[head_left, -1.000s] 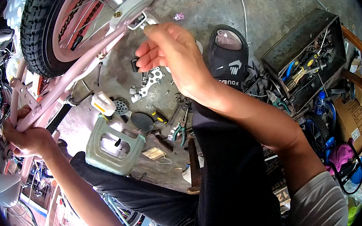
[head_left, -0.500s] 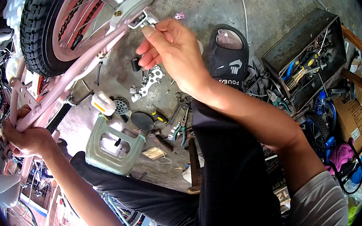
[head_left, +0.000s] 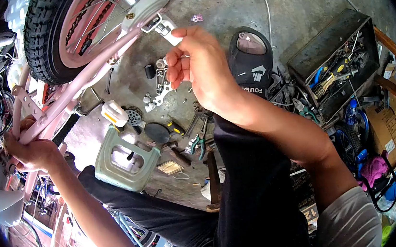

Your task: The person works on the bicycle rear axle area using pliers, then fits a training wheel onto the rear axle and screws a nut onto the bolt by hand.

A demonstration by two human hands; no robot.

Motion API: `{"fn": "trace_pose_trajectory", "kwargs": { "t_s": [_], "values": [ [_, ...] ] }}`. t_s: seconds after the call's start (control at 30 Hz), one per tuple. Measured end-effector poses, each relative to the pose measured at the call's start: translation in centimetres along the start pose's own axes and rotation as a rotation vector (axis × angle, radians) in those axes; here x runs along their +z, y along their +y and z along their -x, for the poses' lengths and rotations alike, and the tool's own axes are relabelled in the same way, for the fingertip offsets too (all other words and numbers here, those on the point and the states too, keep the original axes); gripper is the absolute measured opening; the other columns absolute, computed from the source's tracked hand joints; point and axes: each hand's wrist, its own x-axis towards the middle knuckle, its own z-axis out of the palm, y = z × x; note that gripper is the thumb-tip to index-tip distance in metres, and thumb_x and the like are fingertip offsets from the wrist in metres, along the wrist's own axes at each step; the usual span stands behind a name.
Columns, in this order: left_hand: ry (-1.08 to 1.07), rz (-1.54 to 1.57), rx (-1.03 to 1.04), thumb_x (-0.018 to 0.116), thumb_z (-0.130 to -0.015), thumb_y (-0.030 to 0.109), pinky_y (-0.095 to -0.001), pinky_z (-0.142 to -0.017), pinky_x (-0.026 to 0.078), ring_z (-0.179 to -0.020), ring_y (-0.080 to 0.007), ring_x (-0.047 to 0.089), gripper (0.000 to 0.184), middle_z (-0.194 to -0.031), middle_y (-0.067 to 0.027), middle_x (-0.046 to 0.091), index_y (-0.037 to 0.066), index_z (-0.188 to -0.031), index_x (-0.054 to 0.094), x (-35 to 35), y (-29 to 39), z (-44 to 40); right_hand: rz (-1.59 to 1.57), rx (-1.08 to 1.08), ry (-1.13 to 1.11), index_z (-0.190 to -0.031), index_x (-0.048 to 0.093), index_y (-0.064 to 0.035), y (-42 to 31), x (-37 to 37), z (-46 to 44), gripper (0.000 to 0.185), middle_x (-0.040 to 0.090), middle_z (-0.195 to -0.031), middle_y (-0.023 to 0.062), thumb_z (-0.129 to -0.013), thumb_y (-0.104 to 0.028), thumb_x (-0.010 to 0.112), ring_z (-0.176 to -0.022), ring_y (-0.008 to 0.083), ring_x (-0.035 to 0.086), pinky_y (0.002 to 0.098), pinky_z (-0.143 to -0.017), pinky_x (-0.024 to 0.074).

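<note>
My left hand (head_left: 34, 152) is closed around the pink bicycle frame (head_left: 63, 101) at its lower left end, near a bracket with holes. My right hand (head_left: 201, 63) hovers beside the wheel's hub area, its fingers loosely curled and apart with no object visible in them. Just beyond its thumb is a white bracket (head_left: 171, 36) with a metal nut (head_left: 164, 29) on it, below a pale round cover (head_left: 147, 8). Whether the thumb touches the bracket I cannot tell. The knobbly black tyre (head_left: 45, 43) stands at the upper left.
On the floor lie a multi-hole spanner (head_left: 163, 95), green-handled pliers (head_left: 199, 142) and a black slipper (head_left: 250, 55). A pale green stool (head_left: 152, 169) stands between my legs. To the right is a metal toolbox (head_left: 329, 37) full of tools, beside a cardboard box (head_left: 382, 128).
My right hand has drawn back down and to the right from the nut, uncovering the white bracket. My left hand keeps its hold on the frame.
</note>
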Motion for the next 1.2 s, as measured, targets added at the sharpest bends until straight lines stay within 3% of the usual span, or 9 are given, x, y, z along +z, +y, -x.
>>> {"fn": "trace_pose_trajectory", "kwargs": {
  "t_s": [0.17,0.37,0.5,0.57,0.7,0.83,1.03,1.13,1.2],
  "values": [
    [-0.034,-0.063,-0.063,0.047,-0.098,0.032,-0.0363,-0.068,0.055,-0.064,-0.0249,0.060,0.038,-0.070,-0.0146,0.059,0.002,-0.076,0.052,0.6,0.7,0.5,0.283,0.301,-0.648,-0.109,0.061,0.0047,0.9,-0.4,-1.7,0.027,0.065,-0.072,0.0148,-0.091,-0.006,0.045,-0.048,0.0180,0.062,0.0302,-0.038,0.0466],
    [-0.099,0.047,-0.019,0.052,-0.095,0.028,-0.0321,-0.058,0.055,-0.061,-0.0242,0.063,0.039,-0.073,-0.0166,0.066,-0.003,-0.073,0.063,-1.1,-0.6,-0.7,0.001,-0.078,-0.096,-0.110,0.057,0.0038,0.8,-0.3,-0.9,0.025,0.060,-0.066,0.0091,-0.094,-0.009,0.043,-0.045,0.0152,0.056,0.0297,-0.037,0.0454],
    [-0.121,0.031,0.006,0.052,-0.095,0.028,-0.0325,-0.059,0.057,-0.062,-0.0246,0.064,0.038,-0.074,-0.0164,0.066,-0.004,-0.077,0.062,-1.1,-1.0,-0.5,0.264,0.397,-0.730,-0.117,0.059,0.0054,0.4,-0.2,-0.5,0.033,0.064,-0.068,0.0130,-0.090,-0.006,0.044,-0.047,0.0169,0.059,0.0287,-0.040,0.0478],
    [-0.128,0.023,-0.019,0.052,-0.096,0.030,-0.0310,-0.057,0.058,-0.061,-0.0232,0.064,0.039,-0.074,-0.0160,0.066,-0.003,-0.079,0.062,-0.7,-0.6,-0.2,0.337,0.386,-0.681,-0.119,0.054,0.0046,1.0,0.2,-0.1,0.033,0.061,-0.066,0.0110,-0.089,-0.005,0.044,-0.045,0.0176,0.056,0.0293,-0.039,0.0463],
    [-0.103,-0.107,0.062,0.050,-0.098,0.031,-0.0307,-0.053,0.058,-0.061,-0.0221,0.066,0.042,-0.077,-0.0151,0.068,-0.003,-0.079,0.062,-1.3,-1.1,-0.8,-0.035,-0.112,-0.090,-0.118,0.050,0.0024,0.5,0.3,-0.9,0.030,0.056,-0.061,0.0081,-0.089,-0.003,0.045,-0.042,0.0174,0.052,0.0309,-0.037,0.0432],
    [-0.051,-0.013,0.015,0.045,-0.100,0.031,-0.0298,-0.052,0.056,-0.059,-0.0215,0.064,0.043,-0.078,-0.0151,0.068,-0.002,-0.078,0.063,-0.1,-0.4,0.0,0.324,0.376,-0.780,-0.103,0.062,0.0024,1.2,0.7,0.4,0.023,0.060,-0.064,0.0093,-0.086,-0.003,0.048,-0.045,0.0160,0.058,0.0296,-0.038,0.0465],
    [-0.111,0.017,-0.007,0.050,-0.097,0.029,-0.0334,-0.061,0.058,-0.066,-0.0248,0.065,0.040,-0.076,-0.0160,0.065,-0.004,-0.078,0.061,-1.4,-1.1,-0.7,0.010,-0.089,-0.157,-0.110,0.055,0.0039,1.1,0.4,-0.7,0.024,0.060,-0.066,0.0099,-0.089,-0.004,0.046,-0.048,0.0166,0.058,0.0306,-0.040,0.0459],
    [-0.098,0.028,0.001,0.050,-0.097,0.028,-0.0337,-0.061,0.059,-0.065,-0.0249,0.065,0.039,-0.076,-0.0165,0.066,-0.004,-0.078,0.061,-1.2,-1.4,-1.1,0.448,0.236,-0.805,-0.091,0.066,0.0048,0.8,1.0,0.8,0.020,0.064,-0.070,0.0109,-0.086,-0.004,0.050,-0.052,0.0165,0.064,0.0291,-0.043,0.0499],
    [-0.094,-0.002,0.019,0.051,-0.096,0.028,-0.0351,-0.062,0.059,-0.065,-0.0254,0.065,0.038,-0.076,-0.0175,0.067,-0.005,-0.079,0.061,-1.0,-1.0,-0.7,0.326,0.237,-0.624,-0.099,0.061,0.0028,1.2,1.4,1.3,0.019,0.061,-0.066,0.0107,-0.088,-0.007,0.049,-0.047,0.0178,0.061,0.0307,-0.040,0.0470]
  ]
}}
